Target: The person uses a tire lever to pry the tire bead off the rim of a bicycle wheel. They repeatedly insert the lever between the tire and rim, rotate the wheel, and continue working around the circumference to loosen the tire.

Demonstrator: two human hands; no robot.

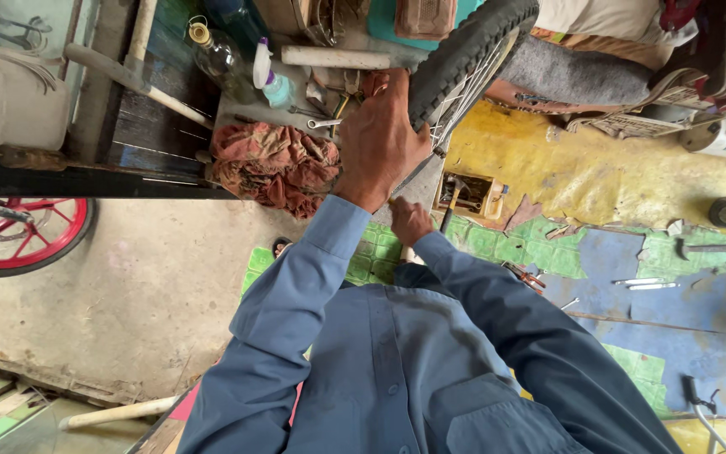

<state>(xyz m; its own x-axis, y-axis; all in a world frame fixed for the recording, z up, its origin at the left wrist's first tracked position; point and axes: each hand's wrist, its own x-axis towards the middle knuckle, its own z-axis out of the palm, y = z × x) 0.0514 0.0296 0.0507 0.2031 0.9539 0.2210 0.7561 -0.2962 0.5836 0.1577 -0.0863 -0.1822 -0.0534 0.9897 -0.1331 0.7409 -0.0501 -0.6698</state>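
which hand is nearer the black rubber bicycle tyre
Left. The left hand rests against the black rubber bicycle tyre; the right hand sits lower, away from it, beside the spokes.

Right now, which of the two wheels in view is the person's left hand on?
The left hand grips the black-tyred wheel with silver spokes at top centre, not the red-rimmed wheel at the left edge, which nobody touches.

long blue buttoned shirt (pixel 397 370), cuffed sleeves, a chest pocket.

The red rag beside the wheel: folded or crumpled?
Crumpled. The red rag lies bunched in loose wrinkles on the bench, left of the left hand gripping the tyre.
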